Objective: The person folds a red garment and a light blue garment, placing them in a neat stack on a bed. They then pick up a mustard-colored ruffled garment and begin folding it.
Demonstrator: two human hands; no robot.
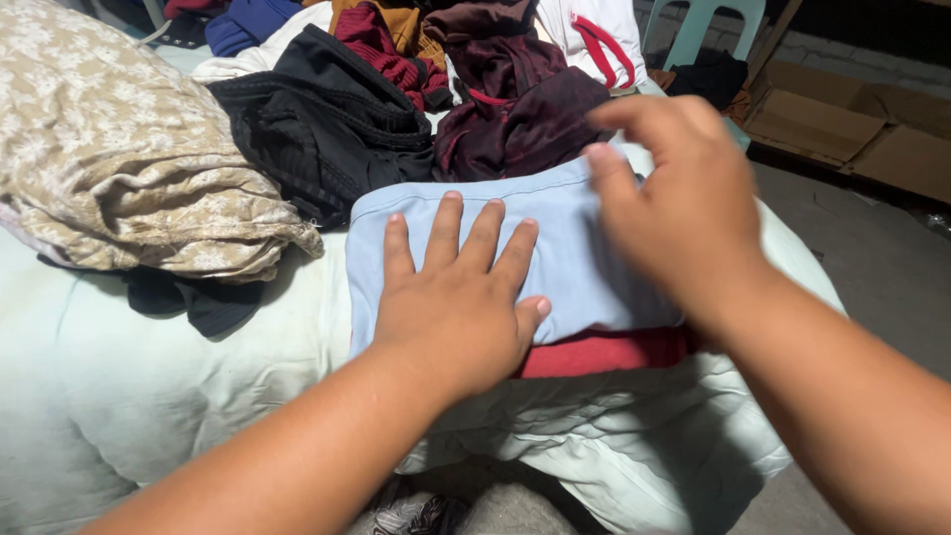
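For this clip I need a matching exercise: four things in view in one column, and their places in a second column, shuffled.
Things:
1. light blue folded garment
2. red garment
3. beige floral bundle
4. cardboard box

Places:
A. on the floor at far right
B. under the left hand, which lies flat on it
C. at far left on the pale sheet
D. beneath the blue one, its edge showing

Pairs: 1-B, 2-D, 3-C, 4-A

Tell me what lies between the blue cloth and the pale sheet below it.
A red cloth lies between the blue cloth and the pale sheet; its edge shows in the head view.
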